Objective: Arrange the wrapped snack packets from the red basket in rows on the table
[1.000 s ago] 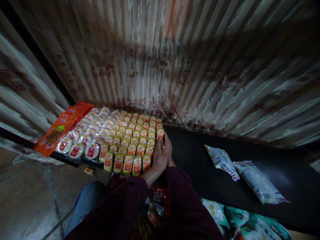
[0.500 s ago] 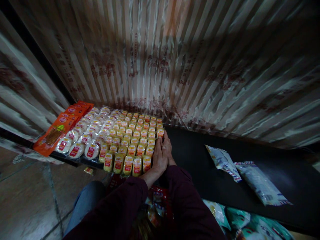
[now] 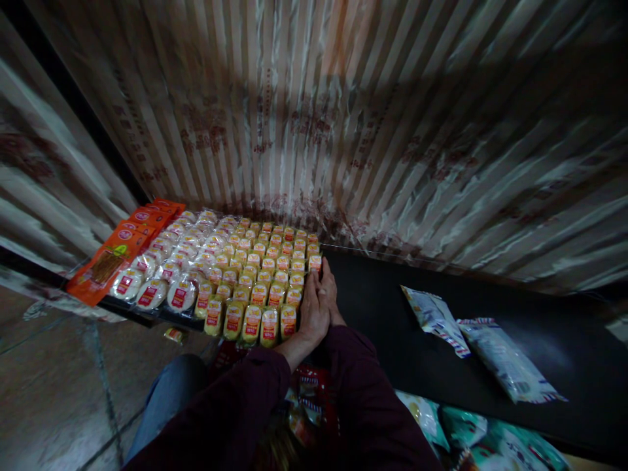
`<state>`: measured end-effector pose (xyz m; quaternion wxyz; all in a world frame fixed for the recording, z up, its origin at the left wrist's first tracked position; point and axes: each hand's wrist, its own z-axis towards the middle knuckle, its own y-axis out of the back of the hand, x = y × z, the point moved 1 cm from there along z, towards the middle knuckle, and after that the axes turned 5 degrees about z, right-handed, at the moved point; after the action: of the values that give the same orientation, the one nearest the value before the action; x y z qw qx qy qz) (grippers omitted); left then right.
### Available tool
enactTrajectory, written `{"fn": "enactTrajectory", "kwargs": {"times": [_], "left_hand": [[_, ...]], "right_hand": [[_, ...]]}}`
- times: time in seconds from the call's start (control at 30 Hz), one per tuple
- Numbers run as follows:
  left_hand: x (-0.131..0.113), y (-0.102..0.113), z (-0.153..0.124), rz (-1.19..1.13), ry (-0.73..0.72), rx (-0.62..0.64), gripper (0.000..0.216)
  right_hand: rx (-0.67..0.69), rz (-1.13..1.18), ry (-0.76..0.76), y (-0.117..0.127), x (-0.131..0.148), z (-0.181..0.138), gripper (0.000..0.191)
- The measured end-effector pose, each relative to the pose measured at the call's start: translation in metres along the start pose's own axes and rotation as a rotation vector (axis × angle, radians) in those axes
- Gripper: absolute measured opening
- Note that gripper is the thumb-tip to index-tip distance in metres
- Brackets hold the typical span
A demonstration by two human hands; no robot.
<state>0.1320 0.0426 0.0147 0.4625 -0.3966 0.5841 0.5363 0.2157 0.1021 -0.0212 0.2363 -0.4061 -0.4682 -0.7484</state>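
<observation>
Rows of small yellow wrapped cakes [image 3: 252, 320] stand packed together on a black shelf [image 3: 383, 340]. Against the right side of these rows lies my left hand [image 3: 314, 307], fingers stretched out and flat. Just beyond it, my right hand [image 3: 330, 288] is also stretched out, its edge along the back of the left hand and its fingertips beside the cakes toward the rear. Neither hand grasps anything. To the left of the yellow cakes are rows of round white wrapped cakes [image 3: 182, 294], and left of those lie orange snack packets [image 3: 105, 261].
Two silvery packets [image 3: 510, 360] lie on the shelf to the right. Green and white bags [image 3: 464, 425] sit below its front edge. A red crate [image 3: 326, 392] is under my arms. A small wrapped piece [image 3: 174, 335] lies below at left. Striped sheeting [image 3: 304, 131] hangs behind.
Almost nothing has moved: both hands stay flat against the side of the yellow cakes. The view has shifted very slightly.
</observation>
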Motion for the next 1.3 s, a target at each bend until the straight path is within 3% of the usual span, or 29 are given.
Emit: {"fn": "enactTrajectory", "kwargs": {"times": [0.2,0.43,0.87,1.07,1.3], "left_hand": [[0.000,0.000,-0.011,0.005,-0.025,-0.017,0.059],[-0.006,0.009,-0.042,0.022,0.098,0.019,0.059],[0.002,0.032,-0.108,-0.042,0.168,0.132,0.048],[0.007,0.044,-0.136,-0.027,0.159,0.202,0.040],[0.030,0.070,-0.164,0.055,0.176,0.267,0.030]], "right_hand": [[0.002,0.004,-0.097,0.002,0.000,-0.004,0.073],[-0.006,0.055,-0.196,0.010,0.004,-0.020,0.073],[-0.214,0.244,-0.248,0.024,0.003,-0.078,0.065],[-0.406,0.315,-0.179,0.042,0.020,-0.102,0.059],[-0.467,0.360,-0.092,0.042,0.049,-0.137,0.049]]}}
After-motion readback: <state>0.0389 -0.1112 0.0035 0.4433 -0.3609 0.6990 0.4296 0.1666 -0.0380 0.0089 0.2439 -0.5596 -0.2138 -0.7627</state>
